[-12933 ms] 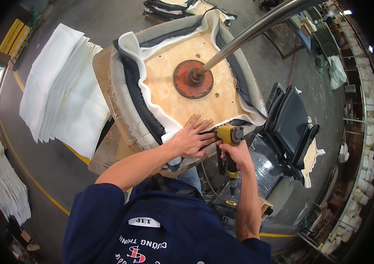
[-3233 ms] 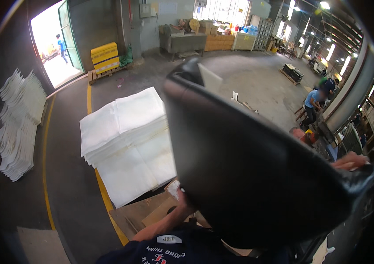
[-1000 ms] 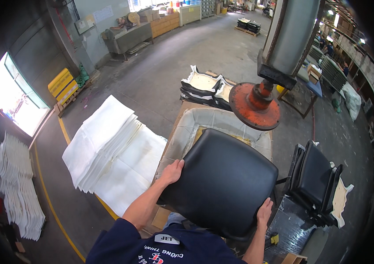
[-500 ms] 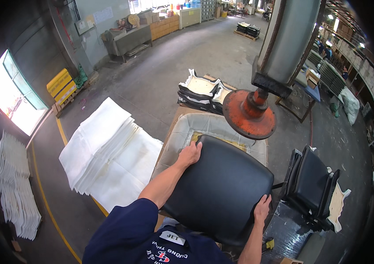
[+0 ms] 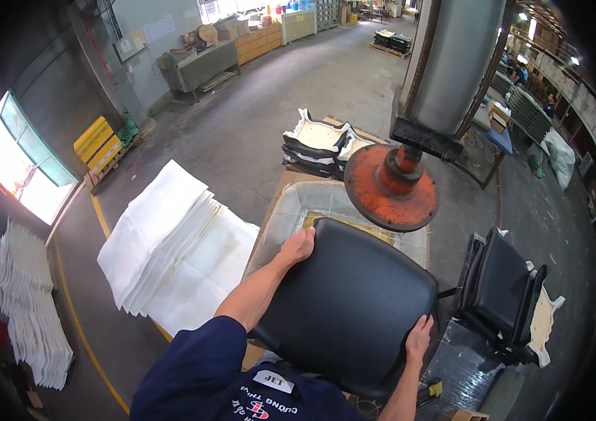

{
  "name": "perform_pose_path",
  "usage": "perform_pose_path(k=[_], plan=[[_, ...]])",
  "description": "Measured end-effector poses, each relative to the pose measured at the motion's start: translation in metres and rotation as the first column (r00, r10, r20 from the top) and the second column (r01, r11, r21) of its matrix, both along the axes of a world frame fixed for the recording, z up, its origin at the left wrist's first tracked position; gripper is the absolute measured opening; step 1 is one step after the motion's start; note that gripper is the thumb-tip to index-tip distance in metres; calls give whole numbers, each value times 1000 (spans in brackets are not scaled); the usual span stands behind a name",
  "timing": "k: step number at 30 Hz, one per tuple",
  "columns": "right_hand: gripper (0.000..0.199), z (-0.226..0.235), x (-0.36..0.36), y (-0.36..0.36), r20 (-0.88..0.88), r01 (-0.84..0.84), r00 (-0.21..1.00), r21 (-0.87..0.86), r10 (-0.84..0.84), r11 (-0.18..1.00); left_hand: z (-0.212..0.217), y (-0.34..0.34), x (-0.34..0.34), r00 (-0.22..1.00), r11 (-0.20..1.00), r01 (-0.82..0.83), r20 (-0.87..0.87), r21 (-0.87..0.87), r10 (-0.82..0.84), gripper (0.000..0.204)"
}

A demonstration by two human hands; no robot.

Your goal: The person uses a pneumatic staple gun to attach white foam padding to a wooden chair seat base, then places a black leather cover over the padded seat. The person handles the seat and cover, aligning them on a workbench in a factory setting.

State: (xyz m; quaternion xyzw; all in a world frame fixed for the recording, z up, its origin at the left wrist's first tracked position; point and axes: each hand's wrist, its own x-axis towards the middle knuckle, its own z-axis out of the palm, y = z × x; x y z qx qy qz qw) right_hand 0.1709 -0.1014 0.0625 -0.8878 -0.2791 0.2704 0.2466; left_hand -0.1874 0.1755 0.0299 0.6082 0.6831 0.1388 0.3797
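A black padded seat cushion (image 5: 347, 302) with rounded corners is held tilted in front of my body. My left hand (image 5: 299, 245) grips its far left corner, while my right hand (image 5: 418, 337) is closed on its right edge. The fingertips of both hands curl partly out of sight around the rim. Beyond the cushion lies a pale, padded, box-like fixture (image 5: 291, 203) with a yellowish inner part, partly covered by the cushion. Over that fixture hangs a round orange-red press head (image 5: 393, 188), apart from the cushion.
White sheets (image 5: 172, 245) are stacked to the left. Black seats with pale undersides (image 5: 317, 137) lie beyond the fixture. More black cushions (image 5: 498, 281) lean together on a dark, shiny surface (image 5: 463, 365) at the right. A thick grey column (image 5: 452, 63) rises above the press head.
The cushion and both hands keep nearly the same place and grip. The whole view has shifted slightly, and the press head appears a little lower and further left.
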Motion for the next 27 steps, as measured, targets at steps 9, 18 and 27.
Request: perform_pose_path(k=[9,18,27], plan=[[74,-22,14,-6,-174,-1,984,152,28,988,-27,17,-15,995,992,-74,56,-99,80,77],[70,-42,28,-17,-137,3,990,236,30,972,33,-41,15,844,791,503,-396,347,-362,75],[70,-58,38,-12,-151,1,987,306,48,952,24,-147,54,706,556,702,-539,445,-460,85]])
